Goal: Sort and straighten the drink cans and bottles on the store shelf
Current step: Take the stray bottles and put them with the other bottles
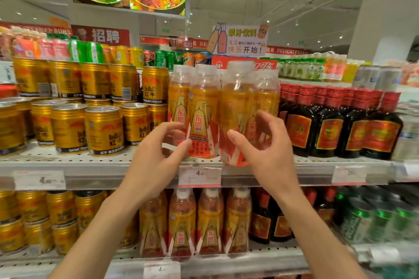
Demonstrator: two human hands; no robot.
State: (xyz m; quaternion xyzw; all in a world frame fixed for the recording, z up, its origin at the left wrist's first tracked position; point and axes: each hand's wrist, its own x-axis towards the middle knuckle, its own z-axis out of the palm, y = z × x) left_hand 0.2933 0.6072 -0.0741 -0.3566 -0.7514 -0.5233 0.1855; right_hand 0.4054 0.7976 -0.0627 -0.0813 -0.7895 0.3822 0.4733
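Orange-label energy-drink bottles point(204, 108) w/ clear caps, frame center, mid shelf point(90, 165), between the can block and the dark bottles.

L→R: gold Red Bull cans point(104, 129) center-left, stacked two tiers, front row a bit staggered. Left hand point(158, 154) below center, fingers loosely curled, tips at the foot of the left-most orange bottle; contact prob light, no full wrap, can't confirm a real hold. Front-right orange bottle point(238, 115) sits fwd of its row at the shelf lip, label turned off-axis, blurred. Right hand point(267, 147) right of center, thumb and fingers spread wide round that bottle's lower body; half open, whether it touches can't tell. Dark bottles w/ red caps point(328, 124) center-right, row looks tidy. Price tag point(199, 176) on the shelf edge under the bottles.

Step, my read: squaring up the orange row. Do it well: hold low on the body, not the cap; push the fwd bottle back flush, rotate label to face out, left hand steadying neighbours so none tip into the cans.
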